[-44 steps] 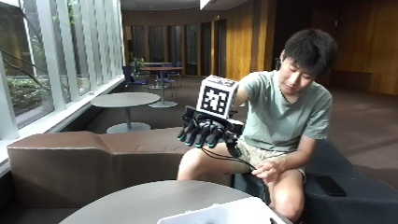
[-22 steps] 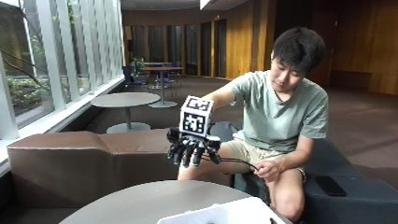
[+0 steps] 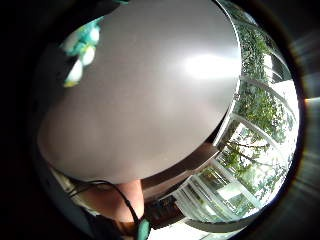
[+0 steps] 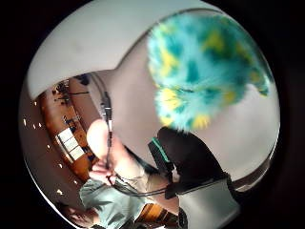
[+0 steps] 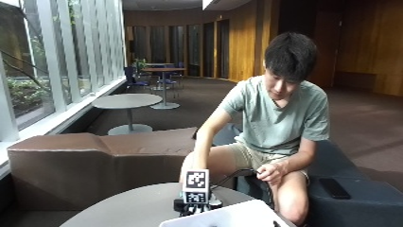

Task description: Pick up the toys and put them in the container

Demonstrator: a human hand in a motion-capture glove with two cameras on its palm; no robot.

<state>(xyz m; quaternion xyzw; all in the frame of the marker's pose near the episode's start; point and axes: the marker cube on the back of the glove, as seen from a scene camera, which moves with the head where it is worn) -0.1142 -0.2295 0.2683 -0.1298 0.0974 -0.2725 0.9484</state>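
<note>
Round and grey, the table [image 5: 132, 208] sits in front of a brown bench by tall windows, and I sit behind it on a dark seat. My gloved right hand [image 5: 197, 204] is down at the table's near edge, just behind the white rim of the container [image 5: 233, 215], which hides most of it in the outside view. My arm runs nearly straight down from the shoulder, elbow slightly bent, torso leaning forward, palm turned toward the tabletop. My bare hand rests on my knee, holding cables.

The fluffy teal and yellow toy [image 4: 205, 71] lies on the table right under my palm; it fills much of the thumb side palm view, beside the black thumb [image 4: 190, 162]. From the little finger side it shows only as a small patch at the table's far edge [image 3: 80, 50], next to the container's wall. I cannot tell whether my grip is spread or already closing; no fingers clearly touch the fur.

Risks, as I judge them: the fur is soft and loose, so I may pinch only the pile and the toy could slip out on the lift. It also lies close to the container wall, so my fingers could bump the rim or push the toy against it instead of getting round it.
</note>
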